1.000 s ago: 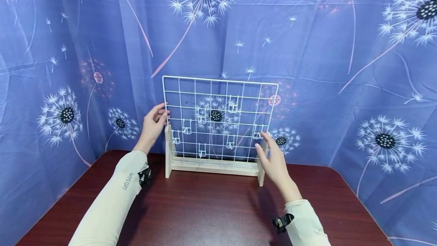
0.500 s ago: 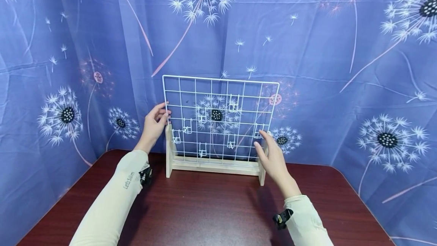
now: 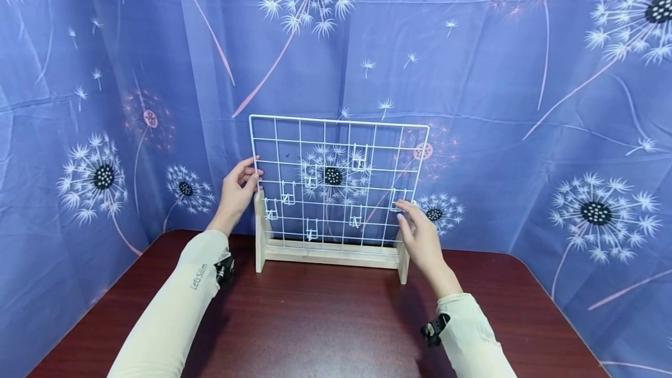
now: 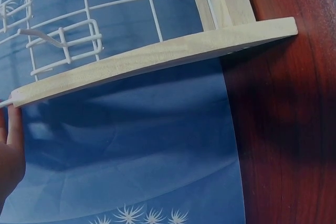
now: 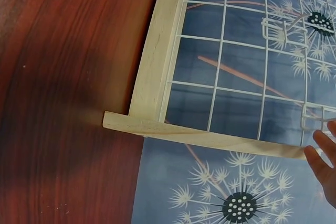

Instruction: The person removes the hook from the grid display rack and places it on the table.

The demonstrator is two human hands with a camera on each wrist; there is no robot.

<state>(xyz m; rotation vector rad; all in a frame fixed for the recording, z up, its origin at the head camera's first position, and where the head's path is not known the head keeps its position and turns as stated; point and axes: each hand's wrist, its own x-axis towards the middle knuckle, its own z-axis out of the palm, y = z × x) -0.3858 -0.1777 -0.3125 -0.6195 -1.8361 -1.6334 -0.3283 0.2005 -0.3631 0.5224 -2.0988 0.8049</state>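
Observation:
A white wire grid panel (image 3: 336, 122) stands upright in a pale wooden stand (image 3: 331, 256) on the table. My left hand (image 3: 238, 191) holds the panel's left edge wire, just above the stand's left post. At the opposite edge, my right hand (image 3: 422, 238) has its thumb and index finger apart, beside a white wire hook (image 3: 397, 197) that its fingers partly cover. Whether the fingertips touch the hook, I cannot tell. In the right wrist view, the right fingers (image 5: 318, 162) reach the top of the stand's post (image 5: 210, 139).
Several more white wire hooks hang on the grid, among them a high one (image 3: 359, 159) and a low one (image 3: 312, 230). The dark red wooden table (image 3: 315, 319) lies in front. A blue dandelion-print curtain (image 3: 446, 74) surrounds it at the back and sides.
My right hand's thumb and index finger have come closer together, and the hand has turned slightly at the panel's right edge. My left hand stays where it was.

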